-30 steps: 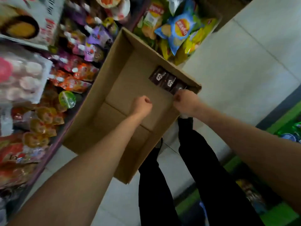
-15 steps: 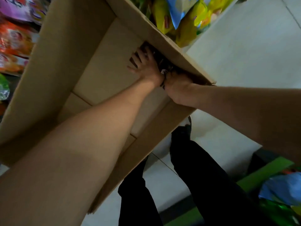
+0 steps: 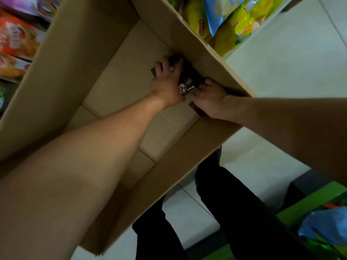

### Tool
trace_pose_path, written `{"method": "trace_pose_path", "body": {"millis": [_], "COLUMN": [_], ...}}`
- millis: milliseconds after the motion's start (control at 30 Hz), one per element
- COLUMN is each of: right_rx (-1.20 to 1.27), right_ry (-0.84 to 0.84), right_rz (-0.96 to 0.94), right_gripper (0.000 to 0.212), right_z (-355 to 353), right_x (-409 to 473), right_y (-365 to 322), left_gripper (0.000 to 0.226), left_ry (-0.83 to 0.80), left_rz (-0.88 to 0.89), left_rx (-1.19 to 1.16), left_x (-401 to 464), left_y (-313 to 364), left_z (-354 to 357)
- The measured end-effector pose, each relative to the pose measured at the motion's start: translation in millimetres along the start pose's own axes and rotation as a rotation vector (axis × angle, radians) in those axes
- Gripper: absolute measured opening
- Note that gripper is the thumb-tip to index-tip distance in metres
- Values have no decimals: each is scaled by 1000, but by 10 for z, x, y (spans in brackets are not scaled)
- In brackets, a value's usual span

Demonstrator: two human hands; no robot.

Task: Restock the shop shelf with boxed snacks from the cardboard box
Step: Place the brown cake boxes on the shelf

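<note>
Head view: both hands on the dark snack boxes in the carton's far corner

Head camera looks down into a large open brown cardboard box (image 3: 120,76). The left hand (image 3: 166,85) lies over the small dark brown snack boxes (image 3: 187,81), fingers curled round them. The right hand (image 3: 211,99) grips the same cluster from the near side, just under the carton's wall. Yellow and blue crisp bags (image 3: 225,19) hang beyond the rim; orange packets (image 3: 15,40) line the shelf at left. Black trousers (image 3: 234,212) stand on pale floor tiles (image 3: 291,62).

Shop: shelves of snack bags (image 3: 232,19)
</note>
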State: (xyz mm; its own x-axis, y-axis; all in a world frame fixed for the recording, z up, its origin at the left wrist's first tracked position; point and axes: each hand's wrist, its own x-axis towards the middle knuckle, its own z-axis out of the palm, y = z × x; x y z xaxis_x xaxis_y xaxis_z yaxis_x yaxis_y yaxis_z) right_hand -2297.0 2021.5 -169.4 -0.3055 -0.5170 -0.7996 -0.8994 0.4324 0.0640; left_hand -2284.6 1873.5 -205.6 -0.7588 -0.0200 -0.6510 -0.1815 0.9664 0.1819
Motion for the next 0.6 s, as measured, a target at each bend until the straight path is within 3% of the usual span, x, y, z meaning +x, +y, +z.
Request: {"method": "trace_pose_path", "body": {"millis": [233, 467, 600], "right_rx": [698, 1622, 2009], "right_ry": [76, 215, 482], "right_rz": [32, 155, 289], "right_gripper": [73, 82, 66], "right_z": [-534, -1590, -2150], "right_x": [-930, -2856, -4072], "right_y": [10, 153, -41], "left_gripper": [124, 120, 113], "left_ry": [-268, -452, -536], "left_rz": [-99, 137, 298], "left_rx": [-200, -116, -1], "left_x": [-834, -1973, -2732], "left_y": [-479, -299, 153], "left_z": [-960, -2895, -4018]}}
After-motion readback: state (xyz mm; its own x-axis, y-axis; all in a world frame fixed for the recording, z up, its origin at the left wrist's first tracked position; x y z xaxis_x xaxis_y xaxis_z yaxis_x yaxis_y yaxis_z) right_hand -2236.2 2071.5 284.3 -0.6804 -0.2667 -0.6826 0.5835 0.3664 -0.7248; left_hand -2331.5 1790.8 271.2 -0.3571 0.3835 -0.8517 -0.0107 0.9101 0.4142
